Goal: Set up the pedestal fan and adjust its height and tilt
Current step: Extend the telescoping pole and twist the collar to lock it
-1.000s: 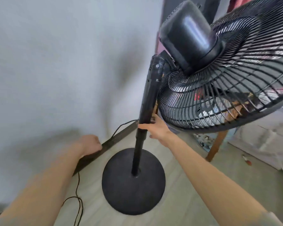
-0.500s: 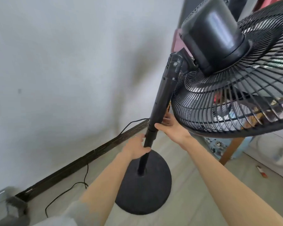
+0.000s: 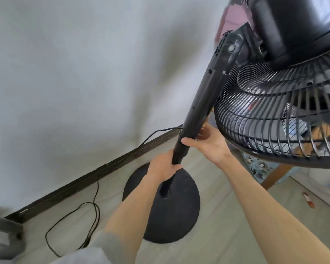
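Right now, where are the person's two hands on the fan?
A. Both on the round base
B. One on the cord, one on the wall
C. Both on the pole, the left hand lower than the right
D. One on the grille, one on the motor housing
C: the left hand wraps the pole just above the round base, and the right hand holds the pole higher up, under the grille.

Pale floor [image 3: 227, 225] under the fan's round black base [image 3: 179, 216], looped black cord [image 3: 92, 221] beside it.
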The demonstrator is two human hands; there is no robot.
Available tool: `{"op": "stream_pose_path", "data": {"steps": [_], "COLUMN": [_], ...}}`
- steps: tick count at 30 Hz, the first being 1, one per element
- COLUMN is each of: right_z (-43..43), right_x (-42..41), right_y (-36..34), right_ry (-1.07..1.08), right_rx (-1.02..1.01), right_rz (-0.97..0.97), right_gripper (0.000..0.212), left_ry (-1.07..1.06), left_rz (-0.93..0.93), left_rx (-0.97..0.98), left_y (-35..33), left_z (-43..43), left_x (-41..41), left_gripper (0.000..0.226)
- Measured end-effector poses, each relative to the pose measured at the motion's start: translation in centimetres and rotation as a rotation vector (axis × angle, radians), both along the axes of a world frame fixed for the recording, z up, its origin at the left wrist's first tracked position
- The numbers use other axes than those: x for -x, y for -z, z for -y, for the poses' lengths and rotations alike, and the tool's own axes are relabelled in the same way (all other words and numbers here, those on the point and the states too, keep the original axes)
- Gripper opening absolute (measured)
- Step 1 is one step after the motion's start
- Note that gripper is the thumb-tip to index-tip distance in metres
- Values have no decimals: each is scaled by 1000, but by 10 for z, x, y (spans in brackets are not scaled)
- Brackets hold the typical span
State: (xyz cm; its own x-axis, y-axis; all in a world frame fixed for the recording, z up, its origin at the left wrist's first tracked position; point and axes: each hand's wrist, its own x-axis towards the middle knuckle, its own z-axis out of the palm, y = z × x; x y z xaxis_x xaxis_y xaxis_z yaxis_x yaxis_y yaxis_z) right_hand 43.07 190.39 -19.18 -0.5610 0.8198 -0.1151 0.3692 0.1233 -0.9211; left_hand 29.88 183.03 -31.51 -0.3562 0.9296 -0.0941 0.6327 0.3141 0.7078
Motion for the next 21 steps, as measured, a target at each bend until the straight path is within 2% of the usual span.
{"op": "stream_pose_path", "data": {"steps": [6, 21], "right_z": [7, 11], "right_x": [13, 48], "right_y": [-2, 3], "right_ry": [12, 75], "right_rx": [51, 21], "right_rz": [-73, -127], "right_gripper": [59, 52], "left_ry": [13, -71], "left_rz": [-24, 27], "left_rx": [-1, -109], "left_y": [1, 8], "left_z": [-5, -8], "left_x": [14, 36], "left_gripper": [49, 44]}}
